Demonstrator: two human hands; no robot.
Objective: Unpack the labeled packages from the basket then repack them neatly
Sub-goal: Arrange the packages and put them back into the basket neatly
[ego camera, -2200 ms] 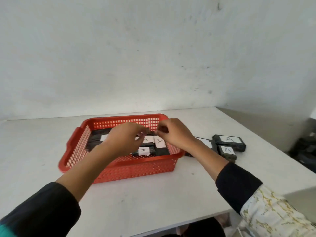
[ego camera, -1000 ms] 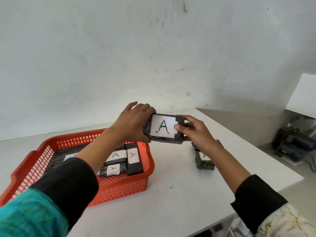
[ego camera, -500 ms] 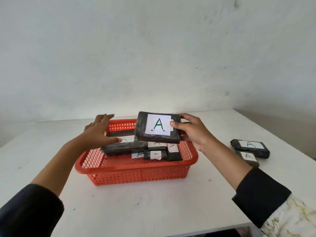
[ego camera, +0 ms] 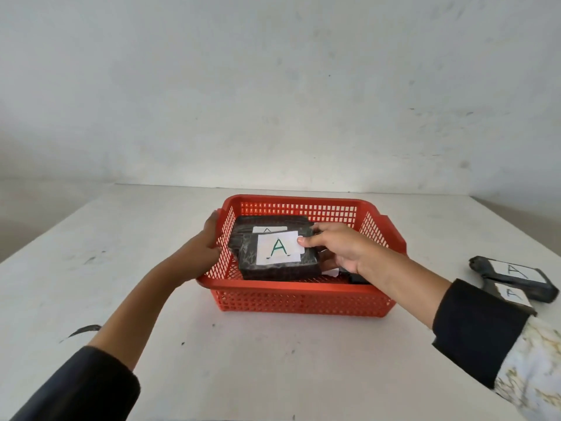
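Note:
A red mesh basket (ego camera: 303,299) stands in the middle of the white table. My right hand (ego camera: 340,250) grips a black wrapped package (ego camera: 277,259) with a white "A" label by its right end, low inside the basket. It lies over another labeled black package (ego camera: 267,224) behind it. More packages beneath my right hand are mostly hidden. My left hand (ego camera: 203,250) holds the basket's left rim. Two labeled black packages (ego camera: 516,278) lie on the table at the right.
The white table (ego camera: 273,360) meets a plain wall at the back. Its right edge runs close behind the two loose packages. A dark smear (ego camera: 82,331) marks the table near my left forearm.
My right hand has lowered the labeled package from above the basket down into it. My left hand went from hovering over the basket to gripping its left rim.

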